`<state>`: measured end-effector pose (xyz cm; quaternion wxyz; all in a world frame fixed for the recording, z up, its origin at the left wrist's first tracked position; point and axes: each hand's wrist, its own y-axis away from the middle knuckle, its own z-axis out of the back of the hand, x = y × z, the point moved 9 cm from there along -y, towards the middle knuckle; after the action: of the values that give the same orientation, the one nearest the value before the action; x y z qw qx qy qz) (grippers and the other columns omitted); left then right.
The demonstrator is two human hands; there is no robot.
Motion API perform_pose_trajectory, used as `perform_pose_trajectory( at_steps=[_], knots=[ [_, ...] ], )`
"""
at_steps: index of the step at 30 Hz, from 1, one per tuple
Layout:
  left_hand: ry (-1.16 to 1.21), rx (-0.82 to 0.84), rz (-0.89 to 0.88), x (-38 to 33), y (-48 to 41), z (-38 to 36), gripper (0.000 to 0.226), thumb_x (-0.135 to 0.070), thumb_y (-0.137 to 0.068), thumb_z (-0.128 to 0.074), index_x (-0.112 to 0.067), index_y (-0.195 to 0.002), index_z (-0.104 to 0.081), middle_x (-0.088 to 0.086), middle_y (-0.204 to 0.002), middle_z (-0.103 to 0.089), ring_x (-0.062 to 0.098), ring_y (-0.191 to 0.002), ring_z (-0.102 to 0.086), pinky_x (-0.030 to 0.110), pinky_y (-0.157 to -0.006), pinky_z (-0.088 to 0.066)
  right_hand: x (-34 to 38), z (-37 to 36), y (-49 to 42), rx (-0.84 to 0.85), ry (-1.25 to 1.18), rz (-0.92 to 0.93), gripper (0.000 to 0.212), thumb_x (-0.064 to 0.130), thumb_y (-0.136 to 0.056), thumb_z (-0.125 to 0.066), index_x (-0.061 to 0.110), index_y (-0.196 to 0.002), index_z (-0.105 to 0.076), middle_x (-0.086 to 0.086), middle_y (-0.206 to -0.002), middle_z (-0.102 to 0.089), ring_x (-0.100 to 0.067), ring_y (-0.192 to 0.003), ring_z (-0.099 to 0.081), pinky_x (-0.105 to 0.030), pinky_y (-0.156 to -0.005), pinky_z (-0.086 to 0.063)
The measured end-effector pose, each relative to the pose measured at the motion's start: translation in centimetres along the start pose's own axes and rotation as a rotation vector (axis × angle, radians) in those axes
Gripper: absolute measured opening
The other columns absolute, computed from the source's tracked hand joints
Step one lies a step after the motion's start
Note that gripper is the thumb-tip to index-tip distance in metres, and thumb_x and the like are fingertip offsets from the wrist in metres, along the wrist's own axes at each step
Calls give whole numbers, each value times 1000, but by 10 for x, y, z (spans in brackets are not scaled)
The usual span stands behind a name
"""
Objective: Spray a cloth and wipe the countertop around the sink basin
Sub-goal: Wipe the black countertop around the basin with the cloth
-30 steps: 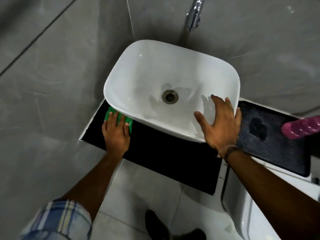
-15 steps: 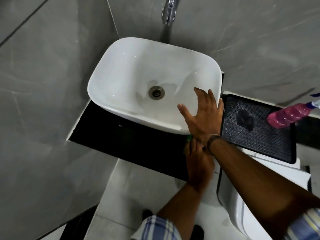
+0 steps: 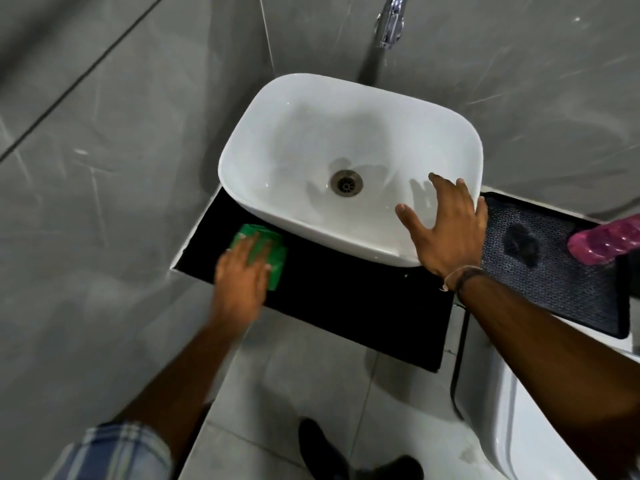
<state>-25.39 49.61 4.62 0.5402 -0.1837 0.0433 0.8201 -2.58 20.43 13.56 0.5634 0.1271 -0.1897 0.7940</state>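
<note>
A white sink basin (image 3: 298,109) stands on a black countertop (image 3: 363,306). My left hand (image 3: 240,275) lies flat and blurred on a green cloth (image 3: 273,252), pressing it onto the countertop at the basin's front left corner. My right hand (image 3: 446,223) rests with fingers spread on the basin's front right rim and holds nothing. A pink spray bottle (image 3: 604,239) lies at the right edge, on a black textured mat (image 3: 554,289).
A chrome tap (image 3: 389,19) sticks out of the grey tiled wall above the basin. Grey wall tiles close in on the left. A white fixture (image 3: 540,427) sits low at the right. Dark shoes (image 3: 322,448) stand on the pale floor tiles below.
My left hand has swept the green cloth along the front of the countertop, from the right end by my right wrist back to the left corner. My right hand stays on the rim.
</note>
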Motion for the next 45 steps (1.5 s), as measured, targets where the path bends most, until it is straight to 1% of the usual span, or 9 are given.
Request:
perform_pose_trajectory(
  at_steps=[6, 12, 17, 22, 26, 31, 36, 38, 45],
  knots=[
    [-76, -97, 213, 65, 9, 17, 50, -27, -104, -43, -12, -150, -56, 19, -159, -48, 40, -151, -39, 57, -118, -31, -2, -1, 2, -6, 11, -20, 85, 85, -93, -39, 29, -157, -41, 2, -163, -47, -24, -161, -25, -59, -130, -9],
    [83, -52, 130, -102, 61, -43, 46, -27, -99, -42, -10, -128, -74, 21, -152, -57, 45, -143, -50, 66, -114, -38, 3, 2, 3, -3, 16, -24, 86, 83, -90, -39, 29, -157, -41, 3, -161, -49, -23, -161, -26, -60, -130, -12],
    [151, 87, -72, -257, 70, -99, 49, -37, -106, -45, -29, -155, -49, 5, -166, -42, 31, -157, -32, 53, -125, -20, -1, 2, 2, -5, 7, -12, 86, 81, -91, -39, 28, -157, -42, 2, -162, -49, -24, -161, -24, -59, -129, -13],
    [144, 141, -46, -294, 32, -133, 51, -31, -80, -85, -16, -127, -74, 14, -142, -66, 38, -137, -56, 49, -119, -30, 0, -1, 1, -8, -10, 8, 84, 80, -90, -39, 30, -157, -42, 3, -162, -48, -25, -161, -25, -60, -129, -14],
    [158, 260, -74, -306, 20, -135, 53, -37, -98, -66, -18, -146, -59, 11, -158, -52, 36, -151, -40, 48, -128, -11, -6, 7, 2, 50, -251, 7, 78, 71, -94, -44, 29, -159, -40, 2, -167, -41, -23, -163, -15, -56, -131, -9],
    [322, 450, -289, -302, 26, -86, 51, -41, -108, -44, -27, -156, -47, 3, -167, -40, 26, -154, -37, 39, -126, -31, -78, 43, 68, -115, -566, -219, 56, 37, -104, -52, 13, -155, -48, -6, -164, -44, -25, -159, -29, -54, -128, -28],
    [450, -2, -281, -290, -3, 26, 30, -43, -102, -50, -36, -121, -72, -16, -115, -77, 7, -102, -71, 27, -86, -56, -116, 38, 170, -214, -368, -224, 41, 11, -105, -55, 10, -145, -61, 4, -150, -52, -30, -144, -51, -28, -127, -30],
    [389, -92, -272, -312, -39, 37, 30, -37, -104, -50, -33, -127, -69, -10, -124, -72, 15, -112, -65, 35, -94, -52, -94, 14, 177, -103, -204, -150, 43, 14, -103, -50, 9, -144, -62, -4, -152, -57, -33, -145, -51, -35, -126, -34],
    [184, 209, -230, -349, -99, -50, 48, -21, -110, -45, -17, -158, -45, 6, -167, -40, 29, -159, -25, 55, -127, -25, -45, -58, 143, 193, -53, -42, 65, 25, -99, -29, 13, -162, -40, -7, -171, -35, -32, -162, -21, -54, -130, -23]
  ],
)
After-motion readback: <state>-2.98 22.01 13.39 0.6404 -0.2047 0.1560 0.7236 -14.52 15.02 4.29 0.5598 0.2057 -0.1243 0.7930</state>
